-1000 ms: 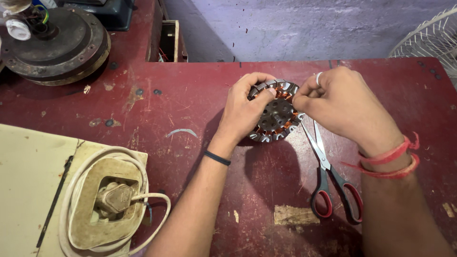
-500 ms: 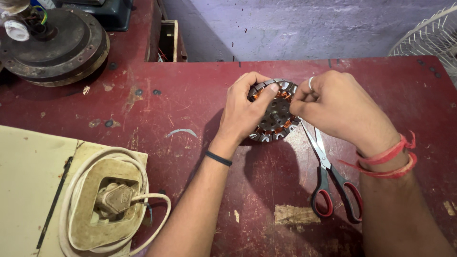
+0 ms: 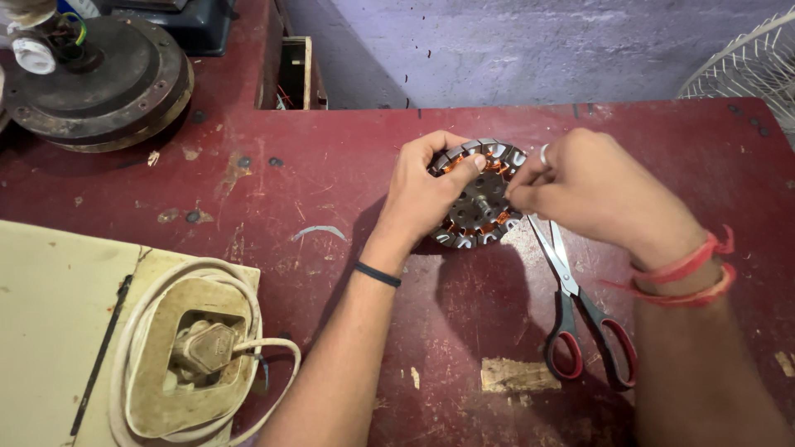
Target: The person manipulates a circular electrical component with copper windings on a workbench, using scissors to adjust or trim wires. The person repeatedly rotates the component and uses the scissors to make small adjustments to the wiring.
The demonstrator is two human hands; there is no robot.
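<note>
**Both hands on a wound stator at the middle of the red bench**

A round motor stator (image 3: 478, 194) — grey metal teeth ringed with copper-coloured windings — lies near the middle of the worn red bench (image 3: 331, 174), tilted up a little on its near edge. The left hand (image 3: 426, 186) has its grip closed on the stator's left rim, thumb laid across the top face and fingers curled behind. The right hand (image 3: 592, 186) comes in from the right with its fingertips pinched together at the stator's right side; what the pinch holds is too small to tell. A ring shows on one finger, and red thread bands (image 3: 683, 277) wrap that wrist; a dark band (image 3: 378, 274) circles the left wrist.

Just beside the stator, under the right forearm, a pair of scissors (image 3: 580, 314) with red-lined handles lies on the bench, blades pointing toward the stator. At the near left sits a cream board carrying a coiled white cable (image 3: 145, 331) around a grimy plug. A dark round motor housing (image 3: 99, 79) rests at the far left corner — well apart from the hands. A white wire fan guard (image 3: 749, 62) shows at the far right.
</note>
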